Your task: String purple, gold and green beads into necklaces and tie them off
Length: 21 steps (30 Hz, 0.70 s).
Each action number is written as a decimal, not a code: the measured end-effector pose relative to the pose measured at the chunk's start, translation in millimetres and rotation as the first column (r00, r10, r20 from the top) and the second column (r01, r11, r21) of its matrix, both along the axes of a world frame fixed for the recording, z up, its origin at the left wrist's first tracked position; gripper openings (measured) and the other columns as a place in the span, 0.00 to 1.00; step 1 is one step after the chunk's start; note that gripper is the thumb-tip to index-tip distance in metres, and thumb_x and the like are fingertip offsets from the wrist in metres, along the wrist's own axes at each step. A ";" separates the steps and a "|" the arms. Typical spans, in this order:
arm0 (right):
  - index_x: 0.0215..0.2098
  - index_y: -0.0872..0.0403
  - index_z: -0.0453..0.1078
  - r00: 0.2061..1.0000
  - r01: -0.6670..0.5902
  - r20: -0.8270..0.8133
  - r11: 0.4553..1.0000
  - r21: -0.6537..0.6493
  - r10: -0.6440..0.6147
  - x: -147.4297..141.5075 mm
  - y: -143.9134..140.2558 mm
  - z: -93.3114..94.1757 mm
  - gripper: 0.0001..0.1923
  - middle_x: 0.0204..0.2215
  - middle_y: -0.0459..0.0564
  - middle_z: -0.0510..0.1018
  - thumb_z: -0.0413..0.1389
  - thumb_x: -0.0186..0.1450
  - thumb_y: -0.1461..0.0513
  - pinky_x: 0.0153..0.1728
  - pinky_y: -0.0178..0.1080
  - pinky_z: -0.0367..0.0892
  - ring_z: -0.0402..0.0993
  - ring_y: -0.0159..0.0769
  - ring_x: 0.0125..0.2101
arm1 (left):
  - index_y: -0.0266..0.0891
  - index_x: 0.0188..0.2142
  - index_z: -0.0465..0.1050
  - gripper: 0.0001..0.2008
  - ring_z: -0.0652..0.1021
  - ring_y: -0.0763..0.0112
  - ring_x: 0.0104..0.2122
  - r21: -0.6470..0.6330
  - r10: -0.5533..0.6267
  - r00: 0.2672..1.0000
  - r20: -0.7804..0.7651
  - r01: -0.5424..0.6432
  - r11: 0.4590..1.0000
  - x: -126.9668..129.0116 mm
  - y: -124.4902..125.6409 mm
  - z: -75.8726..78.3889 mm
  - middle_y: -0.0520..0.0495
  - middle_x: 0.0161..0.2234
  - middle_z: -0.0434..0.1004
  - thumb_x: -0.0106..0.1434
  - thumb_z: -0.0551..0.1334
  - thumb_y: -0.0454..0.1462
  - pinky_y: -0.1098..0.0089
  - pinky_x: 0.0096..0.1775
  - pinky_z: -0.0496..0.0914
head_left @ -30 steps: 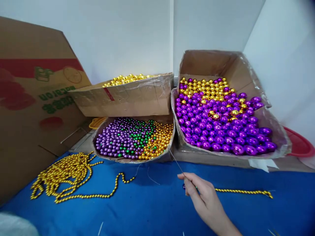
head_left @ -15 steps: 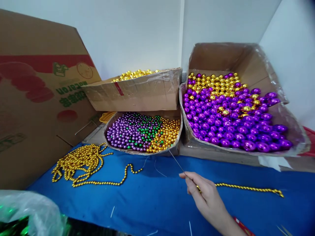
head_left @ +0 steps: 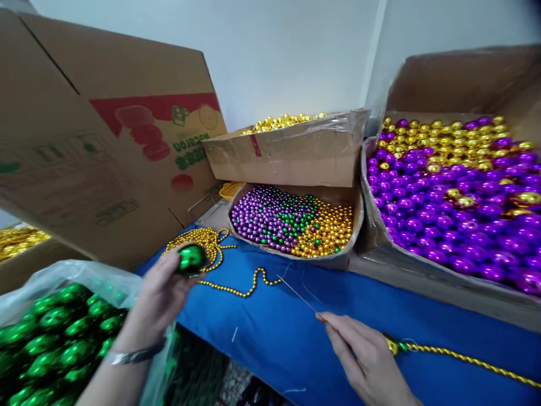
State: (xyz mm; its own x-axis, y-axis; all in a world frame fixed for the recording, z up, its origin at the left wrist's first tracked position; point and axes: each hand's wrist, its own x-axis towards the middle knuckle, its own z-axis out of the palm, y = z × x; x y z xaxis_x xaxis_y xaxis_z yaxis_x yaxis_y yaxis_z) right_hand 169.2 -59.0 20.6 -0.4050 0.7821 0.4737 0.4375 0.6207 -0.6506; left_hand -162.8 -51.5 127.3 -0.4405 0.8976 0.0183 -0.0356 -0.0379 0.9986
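Note:
Closed round a shiny green ball (head_left: 191,259), my left hand (head_left: 163,287) is above the blue cloth's left edge, next to a plastic-lined container of green balls (head_left: 63,332). On the right, my right hand (head_left: 359,344) pinches a long thin needle (head_left: 298,293) that points up and left. A gold bead strand (head_left: 473,356) with a green bead and a larger gold bead at its near end trails out from behind that hand. Gold bead chain (head_left: 228,288) lies between the hands, running from a heap partly hidden by my left hand.
An open carton of small purple, green and gold beads (head_left: 291,220) stands ahead. Behind it is a cardboard box (head_left: 283,158) of gold beads. To the right, a big box holds purple and gold balls (head_left: 448,208). A tall printed carton (head_left: 127,141) stands left. Thread scraps lie on the blue cloth (head_left: 262,338).
My left hand has come into view holding a green ball. The view has swung left, showing more of the green balls. My right hand still holds the needle.

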 end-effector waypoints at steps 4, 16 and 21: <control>0.49 0.51 0.67 0.998 0.017 0.063 0.999 0.039 -0.019 1.3 -2.7 1.1 0.13 0.36 0.49 0.79 0.47 0.68 0.65 0.39 0.36 0.72 0.77 0.35 0.35 | 0.38 0.43 0.71 0.14 0.78 0.60 0.39 -0.041 -0.263 0.810 0.523 0.333 0.942 59.2 33.9 -29.9 0.43 0.42 0.77 0.61 0.59 0.44 0.70 0.32 0.75; 0.44 0.53 0.70 0.981 0.136 0.121 0.985 0.110 -0.149 11.7 -12.4 -9.7 0.14 0.26 0.49 0.77 0.45 0.66 0.68 0.33 0.34 0.71 0.77 0.34 0.29 | 0.38 0.46 0.68 0.12 0.78 0.55 0.42 -0.018 -0.234 0.676 0.699 0.343 0.939 121.5 51.3 -56.3 0.41 0.47 0.72 0.63 0.59 0.39 0.68 0.35 0.76; 0.44 0.53 0.69 0.972 0.155 0.159 0.982 0.108 -0.171 10.1 -11.1 -15.1 0.13 0.30 0.50 0.79 0.45 0.66 0.68 0.34 0.36 0.72 0.78 0.37 0.31 | 0.38 0.44 0.68 0.12 0.77 0.57 0.42 0.035 -0.290 0.709 0.643 0.351 0.936 128.5 49.0 -58.8 0.42 0.45 0.71 0.61 0.61 0.39 0.65 0.38 0.75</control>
